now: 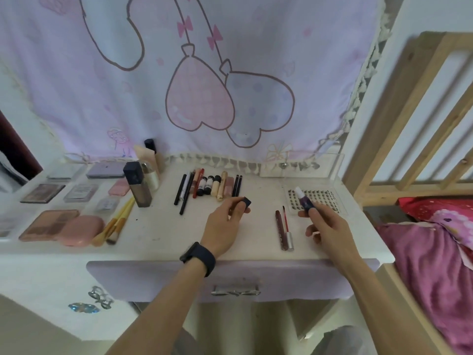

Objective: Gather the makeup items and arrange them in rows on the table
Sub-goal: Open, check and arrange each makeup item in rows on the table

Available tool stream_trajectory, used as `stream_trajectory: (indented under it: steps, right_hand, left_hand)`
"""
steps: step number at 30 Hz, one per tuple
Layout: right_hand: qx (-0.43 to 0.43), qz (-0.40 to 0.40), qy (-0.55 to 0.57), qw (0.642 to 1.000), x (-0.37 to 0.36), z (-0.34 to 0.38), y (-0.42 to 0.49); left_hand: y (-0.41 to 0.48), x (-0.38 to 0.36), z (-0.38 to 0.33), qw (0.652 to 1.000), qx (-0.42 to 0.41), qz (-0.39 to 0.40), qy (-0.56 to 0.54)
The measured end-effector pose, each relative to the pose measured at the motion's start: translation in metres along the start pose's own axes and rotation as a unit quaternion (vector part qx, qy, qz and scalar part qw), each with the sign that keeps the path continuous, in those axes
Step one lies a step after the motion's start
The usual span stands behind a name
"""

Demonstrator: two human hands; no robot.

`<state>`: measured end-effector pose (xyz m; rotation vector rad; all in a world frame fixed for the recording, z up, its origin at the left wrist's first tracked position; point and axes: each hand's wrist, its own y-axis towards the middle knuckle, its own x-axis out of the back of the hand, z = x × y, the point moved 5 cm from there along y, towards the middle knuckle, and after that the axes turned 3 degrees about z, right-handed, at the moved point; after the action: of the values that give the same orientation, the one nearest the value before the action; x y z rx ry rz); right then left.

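Note:
My left hand [227,221] holds a small dark-capped makeup item [246,201] just in front of a row of pencils, tubes and lipsticks [210,187] at the table's middle back. My right hand [325,226] grips a small purple tube with a white tip [304,199], held upright above the table's right side. An open lip gloss and its wand [284,226] lie between my hands. Palettes and compacts [51,193] sit in rows at the left, with a pink case [82,230], yellow-handled brushes [119,221] and a tall dark-capped bottle [137,184].
A clear sheet of false lashes [330,197] lies at the back right behind my right hand. A pink cartoon curtain [204,85] hangs behind the white table [166,234]. A wooden bed frame [422,124] and pink bedding [435,252] stand to the right.

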<state>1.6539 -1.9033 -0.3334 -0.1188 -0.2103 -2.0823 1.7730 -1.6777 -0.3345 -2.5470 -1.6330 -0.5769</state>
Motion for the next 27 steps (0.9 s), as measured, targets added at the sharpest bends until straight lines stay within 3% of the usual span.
stream_trajectory:
  steps: [10,17,27]
  right_hand:
    - [-0.031,0.049,0.008,0.998,-0.049,0.013,-0.005]
    - [0.074,0.052,-0.184,0.979,-0.075,0.025,0.0]
    - [0.074,0.107,-0.374,0.918,-0.15,0.03,0.02]
  left_hand:
    - [-0.013,0.04,0.025,0.998,0.028,-0.008,0.057]
    - [-0.01,0.043,0.027,0.987,-0.009,-0.059,0.153]
    - [-0.01,0.056,0.034,0.949,-0.039,-0.014,0.314]
